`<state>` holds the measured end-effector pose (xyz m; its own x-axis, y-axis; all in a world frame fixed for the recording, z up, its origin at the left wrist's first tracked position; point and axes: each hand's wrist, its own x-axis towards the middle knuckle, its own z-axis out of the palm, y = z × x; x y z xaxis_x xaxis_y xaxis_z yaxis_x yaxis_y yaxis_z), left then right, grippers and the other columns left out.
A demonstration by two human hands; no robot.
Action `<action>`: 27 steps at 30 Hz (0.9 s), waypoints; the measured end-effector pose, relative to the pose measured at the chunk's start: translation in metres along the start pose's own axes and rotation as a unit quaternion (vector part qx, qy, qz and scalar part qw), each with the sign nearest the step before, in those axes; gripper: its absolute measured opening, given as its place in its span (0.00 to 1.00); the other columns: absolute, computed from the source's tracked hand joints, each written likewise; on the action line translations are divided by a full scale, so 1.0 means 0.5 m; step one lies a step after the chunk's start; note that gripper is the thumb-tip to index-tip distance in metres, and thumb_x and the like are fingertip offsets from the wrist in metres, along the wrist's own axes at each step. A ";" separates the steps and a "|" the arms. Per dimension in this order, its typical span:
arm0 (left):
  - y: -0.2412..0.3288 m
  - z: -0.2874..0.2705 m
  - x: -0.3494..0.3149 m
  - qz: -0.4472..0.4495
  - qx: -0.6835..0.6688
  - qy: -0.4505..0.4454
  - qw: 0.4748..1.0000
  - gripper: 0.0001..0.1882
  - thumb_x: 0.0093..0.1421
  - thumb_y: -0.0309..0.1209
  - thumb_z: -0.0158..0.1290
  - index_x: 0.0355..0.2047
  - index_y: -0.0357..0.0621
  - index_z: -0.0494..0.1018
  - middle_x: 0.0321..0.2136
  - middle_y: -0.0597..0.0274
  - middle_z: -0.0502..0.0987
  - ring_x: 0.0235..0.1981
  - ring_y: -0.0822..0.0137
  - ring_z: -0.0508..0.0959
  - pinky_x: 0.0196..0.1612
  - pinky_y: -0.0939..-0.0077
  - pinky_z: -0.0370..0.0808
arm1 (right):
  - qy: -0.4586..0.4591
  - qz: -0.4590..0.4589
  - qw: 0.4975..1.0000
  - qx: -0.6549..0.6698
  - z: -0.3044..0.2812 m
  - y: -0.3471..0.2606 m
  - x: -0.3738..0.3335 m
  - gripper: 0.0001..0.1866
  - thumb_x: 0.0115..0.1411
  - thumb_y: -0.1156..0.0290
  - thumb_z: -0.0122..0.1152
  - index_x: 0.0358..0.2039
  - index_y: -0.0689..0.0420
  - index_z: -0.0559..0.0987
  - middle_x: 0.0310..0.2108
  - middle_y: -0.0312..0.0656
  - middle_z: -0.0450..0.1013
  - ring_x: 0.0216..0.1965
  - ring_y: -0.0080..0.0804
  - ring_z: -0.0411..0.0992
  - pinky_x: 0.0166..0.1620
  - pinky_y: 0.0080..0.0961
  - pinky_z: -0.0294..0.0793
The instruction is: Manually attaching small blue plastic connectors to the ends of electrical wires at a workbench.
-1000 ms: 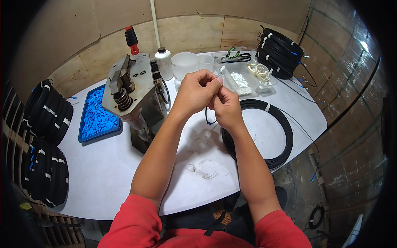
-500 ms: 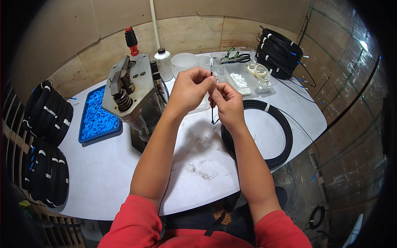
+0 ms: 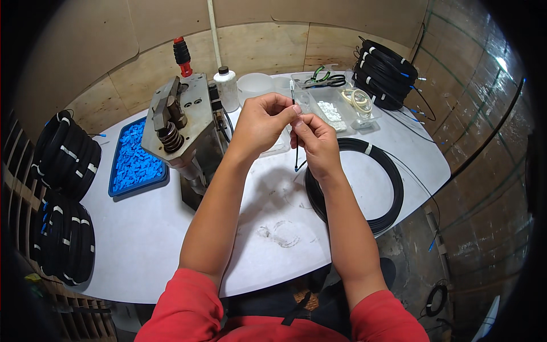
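Over the middle of the white table, my left hand (image 3: 263,124) and my right hand (image 3: 320,147) meet, both closed in a pinch. Between them runs a thin black cable (image 3: 297,153), held roughly upright. Its upper end carries a small white tip (image 3: 292,84), sticking out above my left fingertips. Below my fingers the cable hangs down to a small blue part (image 3: 297,169). A coil of black cable (image 3: 395,196) lies flat beside and partly behind my right forearm. The exact spot of the grip is hidden by my fingers.
Left of my arms stands a metal press (image 3: 194,122), with a tray of blue pieces (image 3: 137,157) beside it. Behind my hands are a white bottle (image 3: 226,89), a clear box of white pieces (image 3: 330,111), pliers (image 3: 327,81) and stacked cable coils (image 3: 383,74). More coils (image 3: 62,239) sit far left.
The cable has shifted very slightly to the right and tilted a little. My right hand has moved a touch to the right. Both hands keep their pinch.
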<state>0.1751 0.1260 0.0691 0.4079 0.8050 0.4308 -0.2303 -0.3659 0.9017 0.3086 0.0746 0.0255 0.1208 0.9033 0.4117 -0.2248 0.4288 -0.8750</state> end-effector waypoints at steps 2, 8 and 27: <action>0.004 0.000 -0.002 0.006 0.018 0.001 1.000 0.08 0.56 0.27 0.59 0.31 0.31 0.77 0.25 0.59 0.80 0.26 0.76 0.76 0.31 0.81 0.74 | -0.003 -0.008 1.000 -0.012 0.000 0.001 -0.001 0.08 0.64 0.67 0.57 0.33 0.59 0.75 0.25 0.32 0.70 0.25 0.19 0.66 0.32 0.18 0.68; 0.011 0.004 -0.003 0.012 0.057 0.004 0.998 0.10 0.55 0.27 0.58 0.33 0.30 0.78 0.24 0.58 0.80 0.26 0.75 0.77 0.31 0.80 0.74 | 0.014 -0.014 1.000 0.012 -0.004 0.001 -0.001 0.06 0.60 0.71 0.62 0.31 0.59 0.77 0.24 0.30 0.72 0.25 0.14 0.66 0.29 0.14 0.67; 0.006 0.003 0.000 -0.020 -0.029 -0.021 0.999 0.09 0.56 0.26 0.55 0.32 0.29 0.77 0.22 0.61 0.77 0.23 0.75 0.73 0.28 0.80 0.71 | 0.023 -0.003 1.000 0.015 0.012 -0.011 -0.006 0.08 0.57 0.72 0.65 0.26 0.56 0.74 0.23 0.31 0.72 0.25 0.17 0.67 0.31 0.15 0.67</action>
<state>0.1755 0.1241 0.0721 0.4543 0.7975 0.3970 -0.2639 -0.3052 0.9150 0.3036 0.0697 0.0307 0.1665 0.8995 0.4039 -0.2529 0.4348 -0.8643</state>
